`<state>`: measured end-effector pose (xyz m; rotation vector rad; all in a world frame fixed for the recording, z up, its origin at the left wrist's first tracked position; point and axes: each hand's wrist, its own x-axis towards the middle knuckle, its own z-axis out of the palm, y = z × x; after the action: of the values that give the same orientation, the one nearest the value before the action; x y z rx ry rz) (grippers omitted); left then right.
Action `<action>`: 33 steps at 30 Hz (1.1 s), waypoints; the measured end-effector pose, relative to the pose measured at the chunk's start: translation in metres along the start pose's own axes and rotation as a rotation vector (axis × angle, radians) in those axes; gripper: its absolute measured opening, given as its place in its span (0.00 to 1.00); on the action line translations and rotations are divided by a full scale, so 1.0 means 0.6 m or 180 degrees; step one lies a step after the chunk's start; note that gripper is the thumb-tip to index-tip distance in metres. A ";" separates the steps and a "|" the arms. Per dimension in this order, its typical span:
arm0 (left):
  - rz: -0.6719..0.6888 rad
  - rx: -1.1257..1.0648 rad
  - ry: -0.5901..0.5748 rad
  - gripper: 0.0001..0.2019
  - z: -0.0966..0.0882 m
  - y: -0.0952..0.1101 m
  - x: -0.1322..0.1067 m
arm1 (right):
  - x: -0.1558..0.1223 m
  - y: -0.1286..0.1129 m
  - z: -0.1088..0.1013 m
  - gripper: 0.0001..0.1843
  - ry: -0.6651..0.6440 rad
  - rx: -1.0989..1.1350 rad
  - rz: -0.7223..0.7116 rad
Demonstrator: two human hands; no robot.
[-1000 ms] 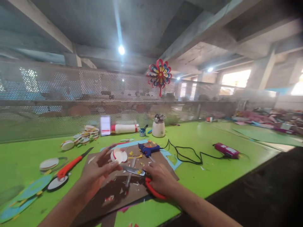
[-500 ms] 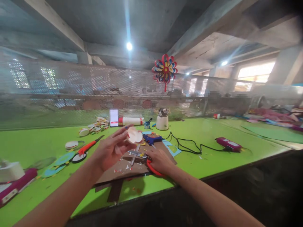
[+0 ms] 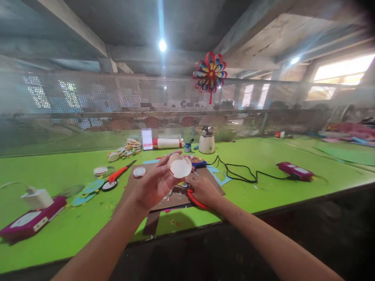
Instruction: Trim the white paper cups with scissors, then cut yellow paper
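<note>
My left hand (image 3: 158, 181) grips a round white paper cup piece (image 3: 181, 167) between thumb and fingers, its pale hollow side facing me and a bit of red at its edge. Low and just right of it, my right hand (image 3: 203, 190) is closed on red-handled scissors (image 3: 195, 200); their blades are mostly hidden behind the hands. Under both hands lies a brown cardboard sheet (image 3: 129, 193) strewn with paper scraps. On its left part rests a small white disc-like piece (image 3: 139, 172). A blue glue gun (image 3: 200, 164) lies just beyond my right hand.
Orange-handled scissors (image 3: 118, 174), light-blue paper discs (image 3: 93, 186) and a pile of white pieces (image 3: 131, 146) lie left. A black cord (image 3: 241, 179) runs to a purple power strip (image 3: 295, 171). Behind stand a phone (image 3: 147, 139) and a white bottle (image 3: 206, 143).
The view has shifted left and down. My left hand has turned the cup piece so its hollow side faces me more, closer to my right hand. The scissors stay in my right hand.
</note>
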<state>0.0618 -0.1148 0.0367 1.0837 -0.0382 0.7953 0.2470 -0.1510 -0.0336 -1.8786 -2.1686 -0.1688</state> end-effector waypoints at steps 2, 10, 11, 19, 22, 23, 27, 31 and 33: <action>0.0048 0.0043 -0.0010 0.23 -0.003 0.002 0.000 | 0.000 -0.001 -0.001 0.17 0.0026 -0.0002 -0.0020; 0.0195 0.0133 0.0067 0.20 -0.011 0.001 -0.010 | 0.002 0.001 0.003 0.18 0.0049 -0.0067 -0.0028; 0.0210 0.0141 0.0092 0.20 -0.012 0.001 -0.011 | 0.002 0.001 0.004 0.18 0.0041 -0.0074 -0.0027; 0.0300 0.0052 0.0084 0.20 0.000 0.000 -0.014 | -0.001 -0.002 0.004 0.15 -0.0004 -0.0087 0.0081; 0.0267 0.0106 0.0037 0.21 0.004 -0.002 -0.015 | -0.003 -0.005 -0.001 0.17 0.0018 -0.0097 0.0068; 0.0262 0.0136 0.0044 0.22 0.005 -0.003 -0.015 | -0.003 -0.005 -0.002 0.17 0.0023 -0.0103 0.0066; 0.0255 0.0158 0.0045 0.24 0.001 -0.007 -0.014 | -0.005 -0.005 -0.003 0.17 0.0009 -0.0132 0.0101; 0.0233 0.0100 0.0080 0.26 -0.008 -0.010 -0.012 | -0.003 -0.004 0.001 0.16 0.0027 -0.0143 0.0153; 0.0250 0.0090 0.0105 0.26 -0.010 -0.010 -0.012 | -0.001 -0.001 0.003 0.16 0.0078 -0.0150 0.0263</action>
<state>0.0578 -0.1154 0.0261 1.1009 -0.0422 0.8865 0.2461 -0.1513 -0.0355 -1.9773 -2.0842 -0.2272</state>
